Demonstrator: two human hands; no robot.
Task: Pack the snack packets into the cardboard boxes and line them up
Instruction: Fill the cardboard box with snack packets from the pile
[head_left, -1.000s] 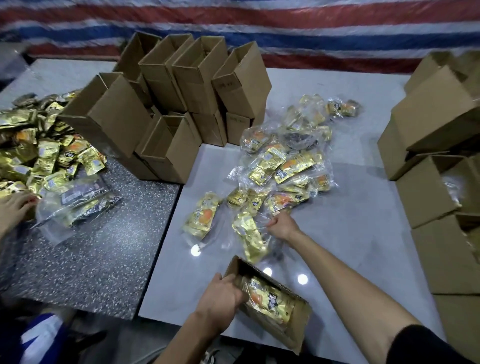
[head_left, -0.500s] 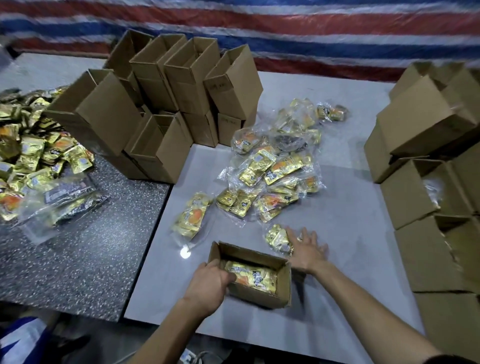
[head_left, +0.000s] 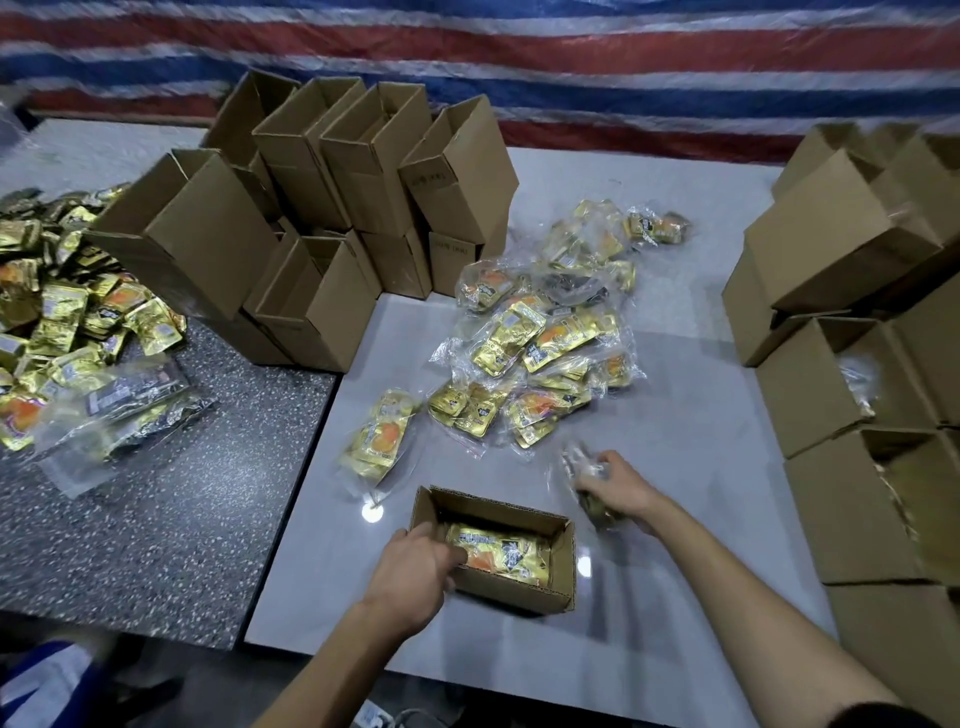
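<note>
Snack packet (head_left: 498, 553), gold with an orange print, lay flat on the floor of the open cardboard box (head_left: 519, 592), just past the tips of my left fingers. My left hand (head_left: 415, 571) was at the box's left end, fingers curled over that wall and reaching inside, gripping the cardboard. To the right of the box and apart from it, my right hand (head_left: 618, 488) was curled round a second packet (head_left: 597, 513) in clear wrap. It was too smeared by motion to make out more than that it stuck out ahead of and beneath my fingers.

Beyond my left fingers a lone bagged packet (head_left: 376, 436) lay on the pale table (head_left: 701, 415). Beyond my right fingers, spreading away from me, was the loose heap of bagged packets (head_left: 540, 338), gold pouches in clear plastic, overlapping one another. Off to the right of my right hand stood stacked boxes (head_left: 810, 384), some open on top, one showing clear plastic inside.

Far ahead and to the left of my left hand stood a cluster of open-topped boxes (head_left: 363, 171), some leaning. Left of those, well away from my left fingers, a pile of gold packets (head_left: 62, 322) lay on the dark speckled table (head_left: 182, 519), which butted against the pale one. Farthest off hung a red, white and blue striped tarp (head_left: 519, 47).
</note>
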